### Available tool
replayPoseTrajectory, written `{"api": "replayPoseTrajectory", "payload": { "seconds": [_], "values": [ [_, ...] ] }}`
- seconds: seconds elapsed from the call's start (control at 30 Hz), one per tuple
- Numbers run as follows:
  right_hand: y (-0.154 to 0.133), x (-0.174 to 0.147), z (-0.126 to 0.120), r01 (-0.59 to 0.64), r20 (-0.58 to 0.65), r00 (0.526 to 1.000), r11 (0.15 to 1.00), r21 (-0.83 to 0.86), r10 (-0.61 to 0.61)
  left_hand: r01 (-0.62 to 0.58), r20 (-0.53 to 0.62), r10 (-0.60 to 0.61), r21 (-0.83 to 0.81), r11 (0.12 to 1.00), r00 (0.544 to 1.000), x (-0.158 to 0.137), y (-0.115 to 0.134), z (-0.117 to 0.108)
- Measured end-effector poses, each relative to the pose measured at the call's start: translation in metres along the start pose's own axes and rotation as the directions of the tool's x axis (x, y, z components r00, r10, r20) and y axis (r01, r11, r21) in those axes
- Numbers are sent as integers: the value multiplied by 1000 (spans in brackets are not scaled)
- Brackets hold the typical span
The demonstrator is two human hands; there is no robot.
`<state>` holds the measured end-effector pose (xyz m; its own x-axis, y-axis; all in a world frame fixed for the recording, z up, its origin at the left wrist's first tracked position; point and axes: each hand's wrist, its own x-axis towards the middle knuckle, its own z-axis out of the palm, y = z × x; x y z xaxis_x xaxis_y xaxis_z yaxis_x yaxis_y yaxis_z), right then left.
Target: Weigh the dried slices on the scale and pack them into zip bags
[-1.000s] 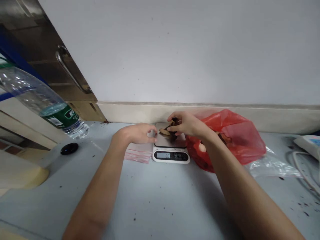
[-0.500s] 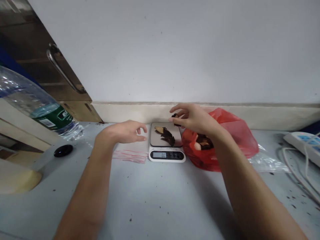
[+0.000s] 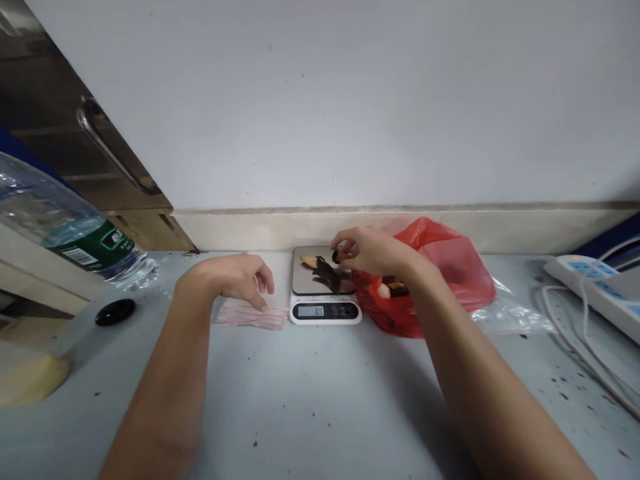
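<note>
A digital kitchen scale (image 3: 326, 312) reads what looks like 8.9. On its plate lie a dark, curled dried piece (image 3: 326, 275) and a pale tan one (image 3: 309, 261). My right hand (image 3: 373, 252) pinches a small dark dried piece (image 3: 338, 255) just over the plate's right side. Left of the scale, my left hand (image 3: 240, 280) hovers, empty, with loosely bent fingers apart, above a stack of clear zip bags with red seals (image 3: 250, 316). A red plastic bag (image 3: 440, 260) sits against the scale's right side, with more dark and pale pieces (image 3: 395, 289) in its mouth, partly hidden by my right forearm.
At left are a large clear water bottle (image 3: 75, 227), a black round lid (image 3: 115, 311) and a pale yellowish container (image 3: 35, 380). A clear plastic bag (image 3: 515, 312) lies beyond the red one. A white device (image 3: 600, 283) with cables stands far right. A wall closes the back.
My right hand has come over the plate with its dark piece. My left hand has moved down towards the zip bags. The scale's reading went from 0.0 to about 8.9. The view shifted slightly.
</note>
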<state>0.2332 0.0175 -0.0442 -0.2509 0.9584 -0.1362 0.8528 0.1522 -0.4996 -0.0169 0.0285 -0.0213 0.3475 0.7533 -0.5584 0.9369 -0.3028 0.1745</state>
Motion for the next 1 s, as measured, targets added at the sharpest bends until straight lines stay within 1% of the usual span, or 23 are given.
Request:
{"api": "replayPoseTrajectory", "payload": {
  "seconds": [0.1, 0.2, 0.33, 0.47, 0.57, 0.6, 0.67, 0.77, 0.83, 0.9, 1.0],
  "values": [
    [1, -1, -1, 19, 38, 999, 1000, 21, -20, 5, 0, -5, -13, 1000, 1000, 1, 1, 1],
    [1, -6, -7, 22, -27, 999, 998, 63, -20, 26, 18, -26, -51, 998, 1000, 2, 2, 1],
    [6, -12, -14, 121, -124, 987, 984, 128, -105, 11, 7, -11, -35, 999, 1000, 1, 1, 1],
    [9, -13, -16, 167, -190, 972, 977, 131, -141, 19, -82, -20, -12, 1000, 996, -5, -3, -3],
    [6, -14, -17, 208, -250, 954, 968, 143, -168, -57, -209, 46, -45, 997, 977, -13, -6, -6],
    [4, -15, -16, 228, -263, 948, 962, 154, -182, -85, -265, 67, -59, 995, 962, -15, -6, -8],
    [-2, -16, -14, 274, -259, 940, 945, 181, -223, -136, -385, 94, -81, 987, 918, -20, -6, -10],
    [-12, -15, -5, 351, -214, 927, 912, 210, -308, -200, -544, 113, -103, 974, 832, -23, -1, -13],
    [-18, -13, 2, 403, -183, 912, 889, 216, -368, -239, -616, 119, -117, 964, 778, -24, 5, -13],
    [-23, -10, 8, 452, -143, 891, 867, 210, -431, -274, -666, 119, -134, 952, 737, -25, 11, -12],
    [-28, -8, 13, 493, -116, 870, 855, 160, -480, -298, -731, 107, -137, 944, 674, -25, 20, -10]
  ]
}}
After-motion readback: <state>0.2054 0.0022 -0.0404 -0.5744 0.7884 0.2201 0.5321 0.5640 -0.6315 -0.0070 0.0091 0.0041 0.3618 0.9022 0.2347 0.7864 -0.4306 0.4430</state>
